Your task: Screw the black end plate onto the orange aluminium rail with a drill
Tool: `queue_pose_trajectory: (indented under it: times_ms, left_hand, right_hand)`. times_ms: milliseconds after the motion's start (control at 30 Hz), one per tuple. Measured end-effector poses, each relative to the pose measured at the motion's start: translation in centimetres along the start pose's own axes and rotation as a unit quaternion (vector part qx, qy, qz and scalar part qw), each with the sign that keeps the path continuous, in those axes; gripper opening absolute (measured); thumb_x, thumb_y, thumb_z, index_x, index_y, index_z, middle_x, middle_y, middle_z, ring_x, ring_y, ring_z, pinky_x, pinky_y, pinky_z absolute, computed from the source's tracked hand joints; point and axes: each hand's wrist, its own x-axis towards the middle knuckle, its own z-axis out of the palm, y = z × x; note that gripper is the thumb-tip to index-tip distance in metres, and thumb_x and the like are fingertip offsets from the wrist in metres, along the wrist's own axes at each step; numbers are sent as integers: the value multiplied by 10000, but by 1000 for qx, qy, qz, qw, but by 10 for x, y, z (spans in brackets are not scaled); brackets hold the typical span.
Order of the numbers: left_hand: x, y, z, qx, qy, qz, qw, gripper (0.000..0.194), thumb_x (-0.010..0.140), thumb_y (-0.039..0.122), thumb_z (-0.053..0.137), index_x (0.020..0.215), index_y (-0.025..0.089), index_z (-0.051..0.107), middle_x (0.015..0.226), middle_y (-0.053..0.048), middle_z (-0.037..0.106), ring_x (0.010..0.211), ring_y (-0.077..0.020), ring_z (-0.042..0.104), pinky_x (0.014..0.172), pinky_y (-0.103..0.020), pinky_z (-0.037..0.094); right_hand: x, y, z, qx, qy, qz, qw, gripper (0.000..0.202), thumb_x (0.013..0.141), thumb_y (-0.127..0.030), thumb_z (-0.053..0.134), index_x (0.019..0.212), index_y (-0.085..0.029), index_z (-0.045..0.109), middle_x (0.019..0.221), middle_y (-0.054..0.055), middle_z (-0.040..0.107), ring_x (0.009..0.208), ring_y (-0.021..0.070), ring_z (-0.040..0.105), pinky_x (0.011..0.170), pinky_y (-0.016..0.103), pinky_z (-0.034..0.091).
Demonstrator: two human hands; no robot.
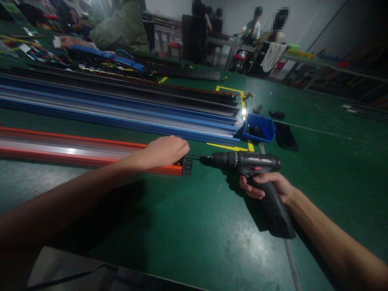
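My right hand is wrapped round the grip of a black cordless drill, which points left. The drill's long thin bit reaches the right end of an orange-edged metal profile lying on the green table. A dark end bracket sits at that end. My left hand rests over the profile's end with its fingers curled down and closed on it, close to the bit's tip. The fingertips and the exact contact of bit and bracket are hidden or too small to tell.
Blue metal profiles lie behind the orange one. At their right end stand a blue bin with dark parts and a flat black object. Wiring and blue parts lie farther back, near a person's hand and sleeve. More people are beyond.
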Motion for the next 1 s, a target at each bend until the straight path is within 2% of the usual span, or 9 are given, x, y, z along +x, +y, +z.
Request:
queue_pose_trajectory:
  times_ms: [233,533,733,1000]
  left_hand:
    - [0,-1,1,-12,4,-4,1000,374,1039,204,342,1064,139,710,1029,-130,742,899,-253,705,684,-329,454]
    - [0,0,-2,-14,-12,-9,1000,368,1031,193,345,1044,142,709,1053,-129,740,920,-256,698,747,-344,478]
    - [1,-3,5,-5,6,15,1000,354,1028,201,345,1071,138,691,1040,-128,732,914,-251,687,734,-345,470]
    - [0,-5,8,-14,11,13,1000,329,1021,213,372,1068,148,691,1052,-125,732,928,-252,691,741,-338,471]
  right_hand:
    - [1,0,-2,9,-7,-3,1000,247,874,-188,686,1041,-19,750,875,114,676,537,76,494,547,210,471]
    - [0,0,2,-1,-7,-12,1000,247,887,-185,668,1048,-15,746,884,114,675,539,72,486,553,209,485]
    - [1,-1,2,-11,-5,-9,1000,245,883,-195,670,1046,-27,743,873,100,678,534,66,498,556,202,485]
    - [1,-2,3,-10,5,-6,1000,244,872,-207,682,1031,-34,747,858,100,684,522,72,515,548,209,485]
